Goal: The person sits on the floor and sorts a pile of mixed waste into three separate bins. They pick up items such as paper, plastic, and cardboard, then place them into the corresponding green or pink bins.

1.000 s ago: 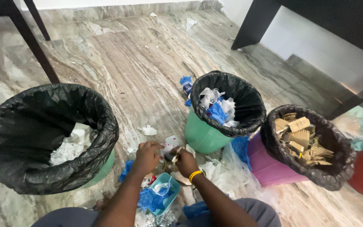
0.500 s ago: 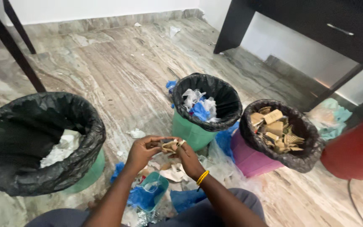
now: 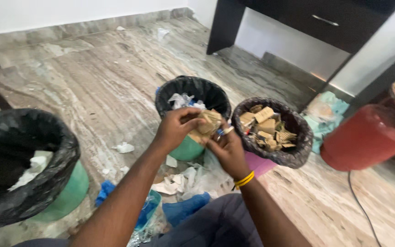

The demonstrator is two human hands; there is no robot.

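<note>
Both hands closed on one item: left hand (image 3: 175, 129) and right hand (image 3: 225, 149) pinch a crumpled brown cardboard scrap (image 3: 206, 127) between them, held up off the floor at chest level. Left fingers wrap its top and left edge, right fingers clamp the lower right; neither hand is loose. A yellow wristband (image 3: 243, 180) sits on the right wrist.

Directly behind the scrap is the middle bin (image 3: 216, 93), green with a black liner, holding white and blue plastic. Just right of the grip is the pink bin (image 3: 293, 153), black-lined, already partly filled with similar brown cardboard pieces (image 3: 266, 128). Well left of the grip is the large green bin (image 3: 65, 151) with white paper inside.

Progress, as a judgement: sorting looks partway through, since all three bins hold material, yet white scraps (image 3: 179, 180), blue plastic (image 3: 184, 210) and a stray piece of tissue (image 3: 124, 147) lie on the marble floor (image 3: 92, 77) below the hands. A red container (image 3: 366, 137) stands far right.
</note>
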